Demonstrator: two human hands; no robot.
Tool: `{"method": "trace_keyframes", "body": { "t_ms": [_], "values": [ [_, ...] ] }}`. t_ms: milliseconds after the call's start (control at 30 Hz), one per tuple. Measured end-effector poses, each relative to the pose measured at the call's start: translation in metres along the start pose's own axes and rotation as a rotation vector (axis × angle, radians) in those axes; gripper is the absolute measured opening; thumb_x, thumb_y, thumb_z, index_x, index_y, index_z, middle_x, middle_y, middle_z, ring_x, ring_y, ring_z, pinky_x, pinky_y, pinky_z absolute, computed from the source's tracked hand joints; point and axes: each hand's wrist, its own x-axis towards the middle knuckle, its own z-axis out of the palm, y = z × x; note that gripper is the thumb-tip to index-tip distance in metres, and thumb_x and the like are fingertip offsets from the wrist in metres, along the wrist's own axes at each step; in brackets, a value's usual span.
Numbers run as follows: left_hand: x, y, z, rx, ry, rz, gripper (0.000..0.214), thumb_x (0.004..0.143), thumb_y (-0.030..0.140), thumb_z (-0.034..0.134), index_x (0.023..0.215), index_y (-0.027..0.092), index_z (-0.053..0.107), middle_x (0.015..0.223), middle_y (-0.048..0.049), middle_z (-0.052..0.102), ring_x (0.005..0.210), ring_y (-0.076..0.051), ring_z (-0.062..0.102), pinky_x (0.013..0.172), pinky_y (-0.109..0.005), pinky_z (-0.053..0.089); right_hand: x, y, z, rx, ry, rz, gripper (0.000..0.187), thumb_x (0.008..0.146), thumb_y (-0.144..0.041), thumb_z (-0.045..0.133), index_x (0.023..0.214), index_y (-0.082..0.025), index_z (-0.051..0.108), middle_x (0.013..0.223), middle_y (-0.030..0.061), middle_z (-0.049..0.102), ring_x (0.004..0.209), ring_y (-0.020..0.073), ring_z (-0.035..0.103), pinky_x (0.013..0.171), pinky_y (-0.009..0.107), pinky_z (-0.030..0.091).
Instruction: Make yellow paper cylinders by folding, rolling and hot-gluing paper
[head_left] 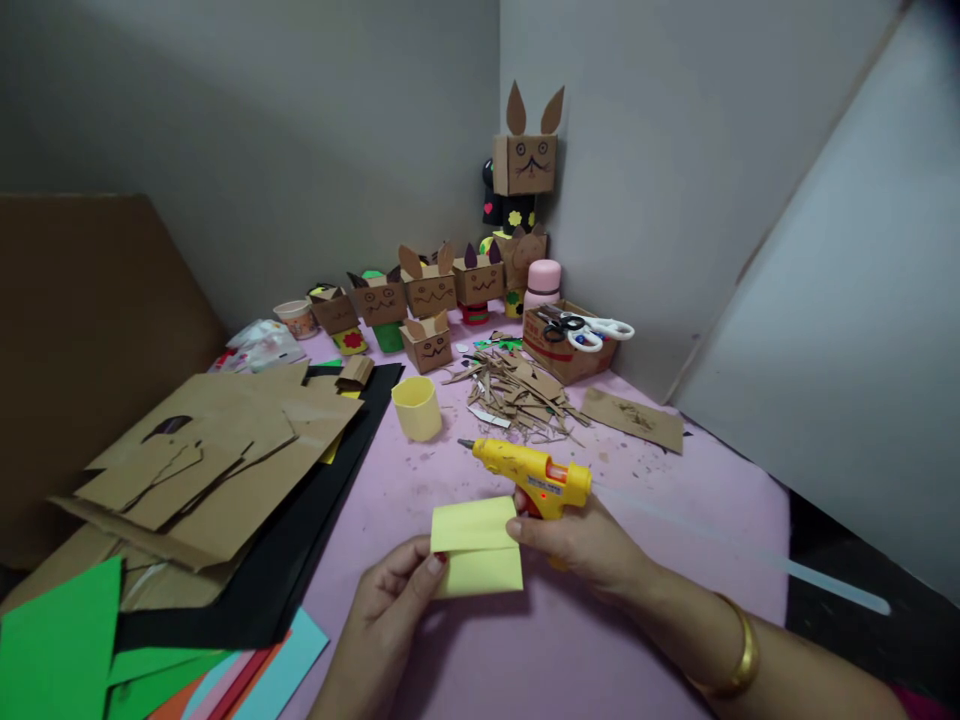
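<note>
Yellow paper (480, 575), with a seam running across it, is held above the near part of the pink tabletop (600, 640). The person's left hand (397, 595) pinches its left edge between thumb and fingers. The right hand (577, 540) is wrapped around a yellow glue gun (517, 462), its thumb at the paper's right edge; the nozzle points left. Just beyond stands a pale yellow ring (418, 412), beside a heap of cardboard scraps (517, 388). Farther back, scissors (581, 327) lie on a small box (555, 355).
</note>
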Motion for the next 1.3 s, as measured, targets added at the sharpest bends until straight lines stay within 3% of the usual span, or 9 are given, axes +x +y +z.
{"method": "trace_keyframes", "body": {
  "t_ms": [1300],
  "values": [
    [-0.0006, -0.0011, -0.002, 0.005, 0.059, 0.04, 0.026, 0.079, 0.032, 0.06, 0.101, 0.023, 0.07, 0.089, -0.0034, 0.072, 0.078, -0.018, 0.061, 0.073, -0.024, 0.046, 0.001, 0.0011, 0.0028, 0.107, -0.071, -0.06, 0.021, 0.061, -0.027, 0.073, 0.069, -0.02, 0.055, 0.064, -0.0041, 0.052, 0.063, 0.0133, 0.046, 0.06, 0.028, 0.037]
  ]
}}
